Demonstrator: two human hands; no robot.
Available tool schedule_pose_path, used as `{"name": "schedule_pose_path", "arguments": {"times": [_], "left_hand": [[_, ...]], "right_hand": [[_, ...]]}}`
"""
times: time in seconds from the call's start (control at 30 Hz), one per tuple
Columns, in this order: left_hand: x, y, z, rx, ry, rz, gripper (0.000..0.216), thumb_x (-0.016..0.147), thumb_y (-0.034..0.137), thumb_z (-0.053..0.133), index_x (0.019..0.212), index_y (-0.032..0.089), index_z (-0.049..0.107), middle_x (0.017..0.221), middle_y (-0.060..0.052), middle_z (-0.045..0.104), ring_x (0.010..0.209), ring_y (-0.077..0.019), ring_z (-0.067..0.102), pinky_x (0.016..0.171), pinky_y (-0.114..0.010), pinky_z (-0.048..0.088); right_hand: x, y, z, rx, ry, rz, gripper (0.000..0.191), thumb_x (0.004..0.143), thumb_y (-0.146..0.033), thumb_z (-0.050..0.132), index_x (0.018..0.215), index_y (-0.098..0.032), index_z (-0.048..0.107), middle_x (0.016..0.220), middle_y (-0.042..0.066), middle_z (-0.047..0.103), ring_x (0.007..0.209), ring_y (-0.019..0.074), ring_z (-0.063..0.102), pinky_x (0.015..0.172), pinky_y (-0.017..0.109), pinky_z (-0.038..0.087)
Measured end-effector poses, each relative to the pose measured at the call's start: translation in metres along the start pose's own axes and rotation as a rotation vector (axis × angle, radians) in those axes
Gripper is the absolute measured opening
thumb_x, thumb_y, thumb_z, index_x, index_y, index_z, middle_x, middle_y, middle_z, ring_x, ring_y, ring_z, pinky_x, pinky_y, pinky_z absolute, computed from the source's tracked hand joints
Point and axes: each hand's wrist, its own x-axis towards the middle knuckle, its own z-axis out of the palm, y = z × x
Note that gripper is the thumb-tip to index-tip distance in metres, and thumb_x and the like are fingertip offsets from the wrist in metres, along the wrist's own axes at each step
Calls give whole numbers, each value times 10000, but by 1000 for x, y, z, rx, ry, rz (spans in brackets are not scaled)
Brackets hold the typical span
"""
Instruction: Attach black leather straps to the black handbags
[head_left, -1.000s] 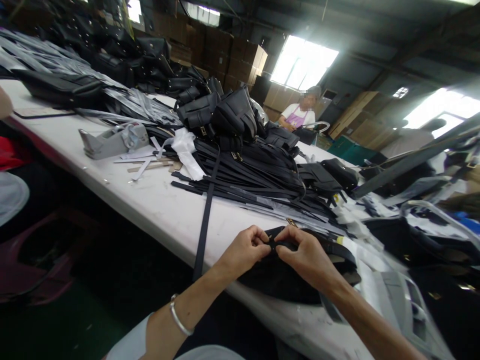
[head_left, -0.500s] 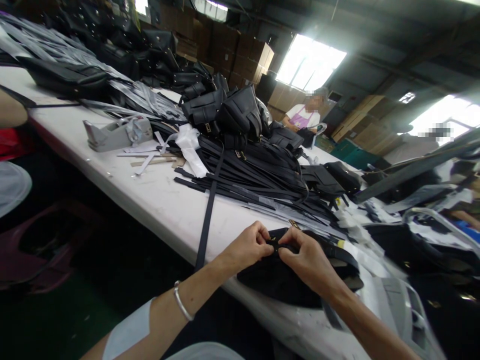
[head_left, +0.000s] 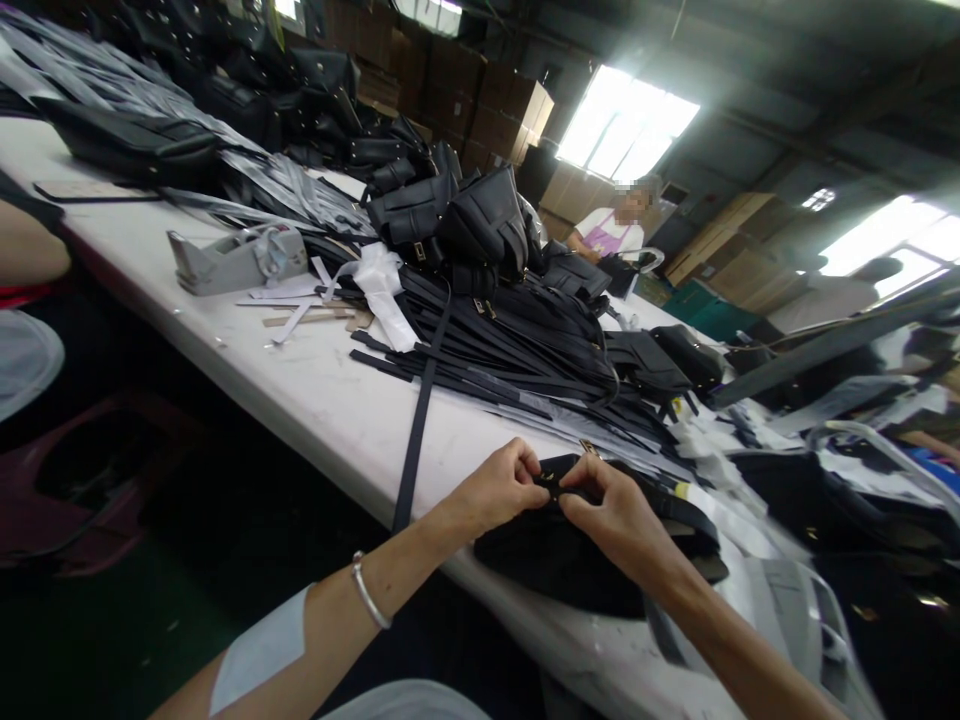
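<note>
A black bag [head_left: 559, 565] lies at the table's near edge, under both hands. My left hand [head_left: 517, 480] is closed in a pinch at the bag's upper edge, thumb against fingertips. Opposite it, nearly touching, my right hand [head_left: 604, 500] pinches the same edge. Between the fingertips is a small dark part of the bag, too small to make out. Small gold-coloured metal pieces show just beside the fingers, and a gold buckle [head_left: 589, 450] sits behind my right hand. A dark strap [head_left: 694, 515] of the bag curves out on the right.
Black straps [head_left: 495, 350] lie in a heap beyond the hands, with black bags [head_left: 484, 225] piled behind. A tape dispenser [head_left: 244, 258] stands to the left on the white table [head_left: 315, 420]. Across the table sits a person in a purple apron [head_left: 604, 238].
Both hands keep their pinch on the bag at nearly the same spot. The view has shifted very slightly.
</note>
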Motion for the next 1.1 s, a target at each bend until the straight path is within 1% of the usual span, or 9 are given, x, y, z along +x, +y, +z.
{"name": "schedule_pose_path", "arguments": {"times": [0.13,0.5,0.6,0.7,0.8,0.87,0.93,1.0,1.1], "left_hand": [[-2,0,0,31,7,10,256,657,173,641,849,195,473,622,87,471,526,-82,436,478,-195,318],[-5,8,3,154,49,28,237,655,145,641,837,198,498,655,74,483,596,-105,463,529,-211,334],[-5,11,-3,169,32,63,225,683,165,632,861,200,499,674,68,505,622,-116,494,555,-220,368],[-11,22,-8,231,84,188,200,744,175,602,928,196,526,829,14,590,772,-155,571,697,-268,453],[-25,34,-7,318,159,349,245,838,222,554,1081,197,542,1105,-68,609,1054,-219,572,938,-375,447],[-38,36,-3,374,154,435,363,858,267,561,1211,211,497,1252,-95,562,1198,-252,511,1042,-434,395],[-51,30,1,443,137,488,572,809,280,635,1332,230,407,1374,-110,485,1292,-287,439,1090,-478,358],[-59,16,4,523,147,501,800,730,227,700,1421,248,297,1466,-121,397,1357,-323,362,1118,-525,321],[-61,-10,13,606,211,442,975,642,114,686,1472,262,199,1532,-122,308,1401,-350,287,1132,-578,283]], "right_hand": [[2,7,1,45,-34,-11,77,675,-214,540,751,-210,551,699,-10,595,707,191,564,664,296,423],[-5,1,6,-44,46,-23,67,673,-201,551,736,-214,533,708,-9,598,722,198,566,684,317,433],[-1,-5,-12,56,-137,-69,115,748,-249,594,853,-202,596,792,6,654,787,202,614,734,320,474],[-4,-18,-49,208,-274,-74,280,842,-370,600,1073,-212,609,957,44,709,892,214,661,800,334,516],[-16,-18,-95,282,-56,-41,409,840,-476,631,1171,-240,592,1135,79,695,1040,240,647,901,353,509],[-29,-3,-123,286,88,-3,443,812,-516,655,1156,-240,619,1142,89,698,1049,256,650,928,367,503],[-45,21,-141,224,120,53,434,777,-521,685,1100,-232,668,1083,90,720,1009,271,666,914,375,512],[-63,46,-146,115,50,104,372,749,-491,703,1011,-228,720,1009,77,739,952,274,679,869,364,532],[-91,72,-123,-26,-125,106,332,709,-411,703,999,-254,741,951,52,743,863,265,687,772,334,564]]}}
